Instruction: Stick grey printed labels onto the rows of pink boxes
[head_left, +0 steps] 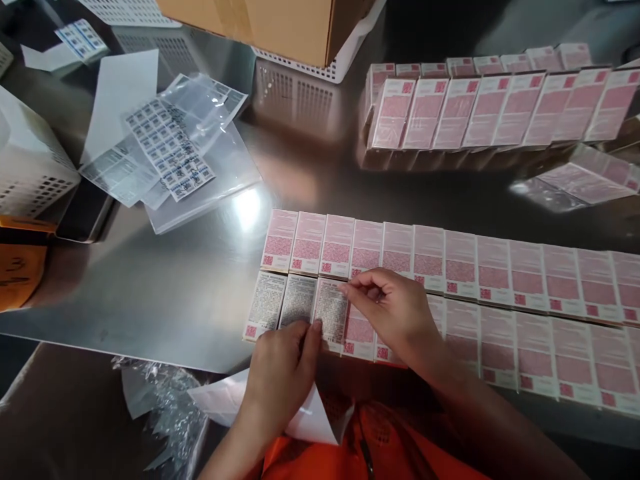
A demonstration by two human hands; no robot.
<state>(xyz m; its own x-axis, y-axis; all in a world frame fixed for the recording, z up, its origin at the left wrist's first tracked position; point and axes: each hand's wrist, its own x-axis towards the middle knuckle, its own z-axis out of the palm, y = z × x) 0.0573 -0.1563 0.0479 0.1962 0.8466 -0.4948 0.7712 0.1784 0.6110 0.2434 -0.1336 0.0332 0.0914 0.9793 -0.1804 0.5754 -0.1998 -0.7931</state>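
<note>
Two rows of small pink-printed boxes [460, 263] lie flat on the steel table [165, 287] in front of me. At the left end of the near row, three boxes carry grey text labels. My right hand [395, 313] pinches the top right corner of the third label [330, 312] and covers the pink boxes beside it. My left hand [280, 370] presses a fingertip on that label's lower left edge. It also holds a white backing sheet [310, 417] that hangs below the table edge.
More pink boxes [490, 107] stand in rows at the back right. Sticker sheets and clear bags [170, 143] lie at the left. A cardboard box [270, 23] in a white basket sits at the back. Crumpled plastic [165, 400] hangs by the near edge.
</note>
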